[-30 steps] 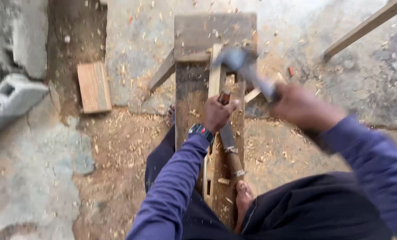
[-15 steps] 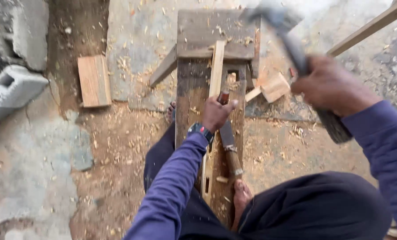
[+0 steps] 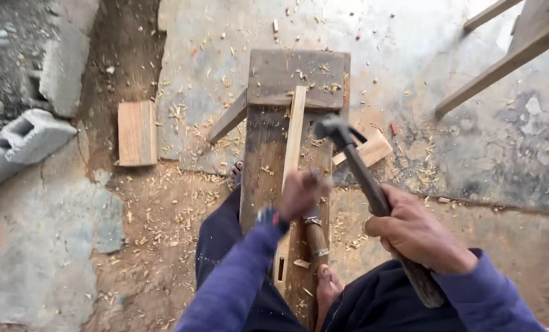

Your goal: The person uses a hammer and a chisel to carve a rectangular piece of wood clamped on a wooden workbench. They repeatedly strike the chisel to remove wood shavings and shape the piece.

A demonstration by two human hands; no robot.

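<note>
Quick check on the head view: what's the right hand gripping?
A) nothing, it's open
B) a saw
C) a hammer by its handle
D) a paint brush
C: the right hand is closed round the wooden handle of a hammer, its metal head up over the bench, while the left hand holds a chisel against the wooden strip.
</note>
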